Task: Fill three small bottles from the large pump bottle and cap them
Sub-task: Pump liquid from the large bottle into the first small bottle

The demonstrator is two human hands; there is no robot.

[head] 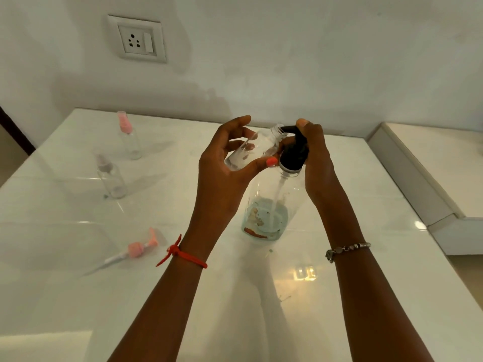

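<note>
Left grip (222, 163) curled round small clear uncapped bottle (251, 150), held tilted, open neck right at the spout of the black pump head (294, 152). Right grip (316, 158) wrapped on that pump head, my thumb on top. Large clear pump bottle (266, 205) stands on the glossy white table (366, 257), bluish liquid low in it. Far left stand a pink-capped clear bottle (129, 138) and a pale-capped clear bottle (111, 176). Loose pink pump cap (138, 248) lies near my left wrist.

Glossy white tabletop (261, 296) mirrors light; the small bottle (251, 150) at centre looks like clear, smooth plastic, the pump head (295, 152) matt black, and the upper wall (287, 61) matt, blotchy paint.
</note>
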